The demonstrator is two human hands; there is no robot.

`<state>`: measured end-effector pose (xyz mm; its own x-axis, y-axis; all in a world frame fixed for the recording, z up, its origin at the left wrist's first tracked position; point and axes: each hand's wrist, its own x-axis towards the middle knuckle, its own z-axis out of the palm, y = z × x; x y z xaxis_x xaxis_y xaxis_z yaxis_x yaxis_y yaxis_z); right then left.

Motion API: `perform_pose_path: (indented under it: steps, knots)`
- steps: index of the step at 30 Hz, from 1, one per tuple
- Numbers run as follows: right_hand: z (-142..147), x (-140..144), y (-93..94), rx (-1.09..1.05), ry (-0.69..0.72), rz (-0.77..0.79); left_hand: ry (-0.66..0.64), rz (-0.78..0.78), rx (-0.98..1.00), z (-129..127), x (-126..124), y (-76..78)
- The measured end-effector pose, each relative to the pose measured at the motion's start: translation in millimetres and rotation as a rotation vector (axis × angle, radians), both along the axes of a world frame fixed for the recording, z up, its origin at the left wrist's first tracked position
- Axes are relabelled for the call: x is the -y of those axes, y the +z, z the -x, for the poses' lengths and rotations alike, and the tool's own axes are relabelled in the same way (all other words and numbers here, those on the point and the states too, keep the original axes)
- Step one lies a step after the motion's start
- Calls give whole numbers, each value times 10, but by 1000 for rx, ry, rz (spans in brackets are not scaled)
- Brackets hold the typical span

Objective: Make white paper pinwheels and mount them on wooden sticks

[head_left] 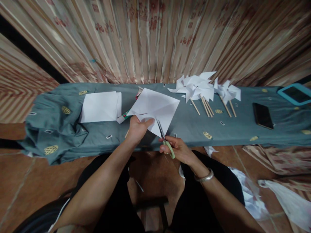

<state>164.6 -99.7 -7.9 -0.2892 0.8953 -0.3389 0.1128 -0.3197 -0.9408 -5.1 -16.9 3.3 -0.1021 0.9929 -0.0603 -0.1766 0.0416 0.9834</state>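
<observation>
While a white sheet (161, 102) sits between the two hands above the near-middle of the grey-green cloth (238, 131), the containers lie about it; a green-printed packet (123, 116) pokes out from under the sheet's left corner, its contents hidden; on the floor to the right, a clear bag (255, 197) seems to hold white, paper-like pieces, and beside it lies a white plastic bag (289, 199) whose contents I cannot make out.

The left hand (139, 128) grips the sheet at its near-left edge, thumb laid flat on top and the other fingers mostly out of sight; a dark slit runs into the paper from the left corner, just beyond that thumb; the right hand (176, 147) is closed round the pale green handles of the scissors (167, 144), thumb and fingers curled about the loops; the blades reach over the sheet's near corner, only slightly parted as far as can be seen.

To the left lies a stack of white paper (99, 106); to the right, a cluster of white pinwheels (198, 87) on wooden sticks, with a smaller group (227, 91) just beside it; farther right come a dark phone (262, 115) and a blue-framed tablet (296, 94).
</observation>
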Motion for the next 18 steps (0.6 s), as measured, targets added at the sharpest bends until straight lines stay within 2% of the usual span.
perform_pose_path:
  steps: [4, 6, 8, 9, 11, 13, 15, 18]
  knots:
    - [-214, 17, 95, 40, 107, 79, 78, -48, 28, 152, -104, 20]
    - [-361, 19, 146, 50, 113, 108, 98, -51, 25, 227, -126, 28]
    - [-502, 4, 181, 49, 16, 77, 103, -47, -14, 281, -119, 22]
    - [-560, -13, 191, 42, -89, 34, 90, -41, -42, 296, -107, 12]
    - [-639, -62, 195, 17, -319, -67, 22, -25, -101, 300, -70, -15]
    - [-672, -125, 188, -9, -471, -150, -87, -11, -150, 271, -24, -42]
    - [-669, -187, 181, -31, -513, -202, -194, -14, -177, 217, 25, -55]
    - [-627, -247, 183, -32, -453, -205, -350, -2, -200, 120, 96, -43]
